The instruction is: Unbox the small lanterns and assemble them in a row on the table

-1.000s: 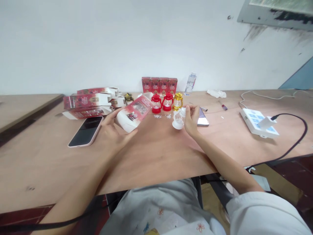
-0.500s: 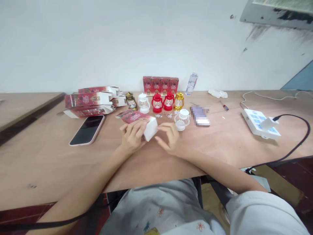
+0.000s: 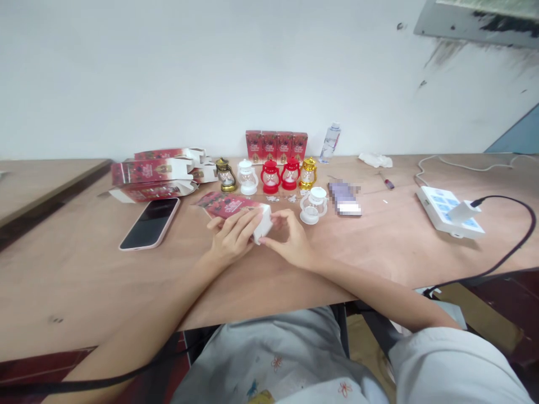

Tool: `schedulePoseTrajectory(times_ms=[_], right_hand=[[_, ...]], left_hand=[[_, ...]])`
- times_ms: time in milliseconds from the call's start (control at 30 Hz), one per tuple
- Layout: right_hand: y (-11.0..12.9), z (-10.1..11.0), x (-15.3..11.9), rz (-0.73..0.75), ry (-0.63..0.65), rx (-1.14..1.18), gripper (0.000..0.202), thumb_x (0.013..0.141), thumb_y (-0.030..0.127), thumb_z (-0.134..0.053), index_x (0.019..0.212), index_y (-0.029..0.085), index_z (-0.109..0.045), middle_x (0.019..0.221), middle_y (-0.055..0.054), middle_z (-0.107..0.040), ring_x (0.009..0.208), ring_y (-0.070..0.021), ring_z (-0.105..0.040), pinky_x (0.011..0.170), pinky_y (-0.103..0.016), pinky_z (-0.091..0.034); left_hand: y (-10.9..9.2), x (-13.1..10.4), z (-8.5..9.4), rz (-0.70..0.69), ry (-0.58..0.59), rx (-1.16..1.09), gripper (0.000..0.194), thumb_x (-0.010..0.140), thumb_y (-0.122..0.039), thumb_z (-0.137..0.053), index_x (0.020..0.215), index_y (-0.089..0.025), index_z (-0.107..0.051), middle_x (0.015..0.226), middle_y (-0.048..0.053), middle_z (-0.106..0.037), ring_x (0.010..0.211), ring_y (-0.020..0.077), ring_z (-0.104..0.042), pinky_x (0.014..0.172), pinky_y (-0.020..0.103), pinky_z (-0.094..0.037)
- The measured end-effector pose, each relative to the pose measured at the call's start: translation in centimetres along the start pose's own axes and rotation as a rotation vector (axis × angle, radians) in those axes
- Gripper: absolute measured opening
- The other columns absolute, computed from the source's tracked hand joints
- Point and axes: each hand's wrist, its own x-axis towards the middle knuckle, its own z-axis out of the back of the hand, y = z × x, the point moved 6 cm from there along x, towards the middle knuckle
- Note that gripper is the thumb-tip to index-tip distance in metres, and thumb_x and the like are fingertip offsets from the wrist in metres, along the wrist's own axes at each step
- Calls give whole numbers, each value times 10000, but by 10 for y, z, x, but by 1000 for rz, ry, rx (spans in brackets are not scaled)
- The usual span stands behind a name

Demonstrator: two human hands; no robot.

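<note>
A red printed box (image 3: 227,205) with a white end lies tilted on the table between my hands. My left hand (image 3: 232,235) is wrapped over its near side, fingers on top. My right hand (image 3: 292,240) touches the white end, with thumb and fingers at its edges. Just right of the box stands a white lantern (image 3: 312,206). Behind it is a row of lanterns: a bronze one (image 3: 226,177), a white one (image 3: 247,178), two red ones (image 3: 270,178) and a gold one (image 3: 308,175).
Flattened red boxes (image 3: 147,171) are piled at the left above a black-screened phone (image 3: 150,224). Several upright red boxes (image 3: 269,147) and a bottle (image 3: 330,143) stand by the wall. Rightward are another phone (image 3: 345,197), a tissue (image 3: 375,161), a screwdriver (image 3: 386,181) and a power strip (image 3: 442,209).
The box has turned slightly, showing more of its printed face. My right thumb and fingers have moved left onto its white end.
</note>
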Motion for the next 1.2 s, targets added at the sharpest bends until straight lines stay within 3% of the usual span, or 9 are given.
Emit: schedulePoseTrajectory(times_ms=[267,400,467,633,800,900,1033,1200], right_hand=[[-10,3,2,16,49,61,392,694,253,-620,994,239,-369,917,-18,-435,815,-158,-472,767,-330,-451],[-21,16,7,38,9,29,331,688,241,-552,962,238,-366,911,-24,-420,830,-173,-454,772,-344,-441],[-19,24,10,90,-17,2,318,675,221,-523,956,233,-376,890,-24,-412,811,-175,-444,751,-347,-434],[-8,32,14,173,-12,-72,283,659,143,-485,926,222,-436,847,-20,-423,772,-178,-446,718,-355,-421],[-15,24,13,32,-2,-155,210,732,99,-460,871,225,-555,988,-52,-443,985,-213,-503,933,-433,-400],[-15,21,12,36,47,-122,219,749,102,-474,907,226,-561,1083,-67,-437,1090,-220,-480,1010,-442,-362],[-13,21,12,31,102,-60,40,835,222,-507,824,210,-543,1047,-66,-442,1074,-213,-476,1012,-436,-362],[-16,17,11,-76,99,-76,217,876,385,-527,782,205,-602,1113,-74,-440,1123,-210,-460,1050,-415,-340]], left_hand=[[0,21,9,2,108,-43,637,745,-575,-625,1264,-224,-508,1226,136,-626,1155,318,-550,996,455,-295],[-2,30,5,-24,277,-55,585,766,-510,-624,1270,-240,-501,1273,130,-598,1146,294,-570,1029,468,-294],[-1,31,3,-22,306,-66,564,776,-461,-628,1274,-230,-496,1297,138,-579,1159,288,-564,1023,458,-323],[2,28,3,-30,225,-46,597,780,-423,-640,1305,-204,-458,1307,159,-566,1171,295,-556,994,441,-363],[11,26,2,30,253,1,549,814,-393,-614,1317,-229,-467,1295,142,-579,1183,293,-543,976,425,-343],[14,25,2,56,253,23,522,827,-387,-603,1313,-238,-486,1283,141,-586,1162,294,-550,948,415,-342],[13,23,3,17,208,68,482,845,-365,-588,1302,-239,-503,1262,146,-599,1117,278,-571,898,392,-346],[5,23,6,-86,142,183,383,857,-288,-571,1239,-274,-548,1241,119,-623,1097,245,-574,886,381,-333]])
